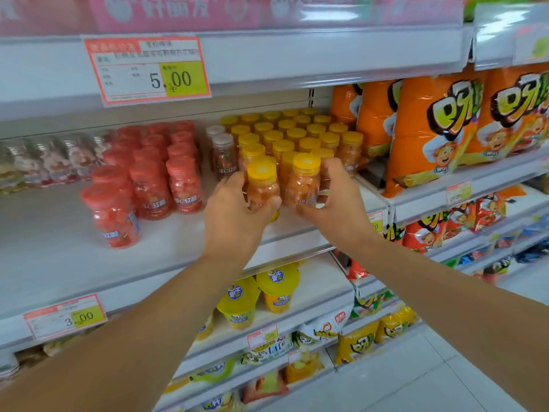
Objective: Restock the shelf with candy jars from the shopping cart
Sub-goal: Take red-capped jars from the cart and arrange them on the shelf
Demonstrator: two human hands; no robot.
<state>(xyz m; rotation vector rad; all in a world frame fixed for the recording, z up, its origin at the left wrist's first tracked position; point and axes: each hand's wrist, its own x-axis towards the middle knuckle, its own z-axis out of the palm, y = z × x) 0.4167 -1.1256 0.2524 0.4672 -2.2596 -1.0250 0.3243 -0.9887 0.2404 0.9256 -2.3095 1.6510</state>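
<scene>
2 bare arms reach forward to a white store shelf [59, 248]. The left hand [234, 215] curls its fingers and thumb round the left jar [263, 185], an upright clear candy jar with a yellow lid and orange sweets inside. The right hand [341, 209] grips the right jar [306, 179], a matching one just beside the first, with the fingers wrapped round its far side. Both jars are near the shelf's front edge, directly in front of a packed block of yellow-lidded jars [297, 132]. The hands hide their bases, so it is unclear whether they rest on the shelf. Rows of red-lidded jars [148, 173] stand to the left, with 2 pale-lidded jars [222, 150] between the red and yellow groups. Orange snack bags [445, 123] fill the shelf to the right. A price tag [148, 69] reading 5.00 hangs on the shelf edge above.
</scene>
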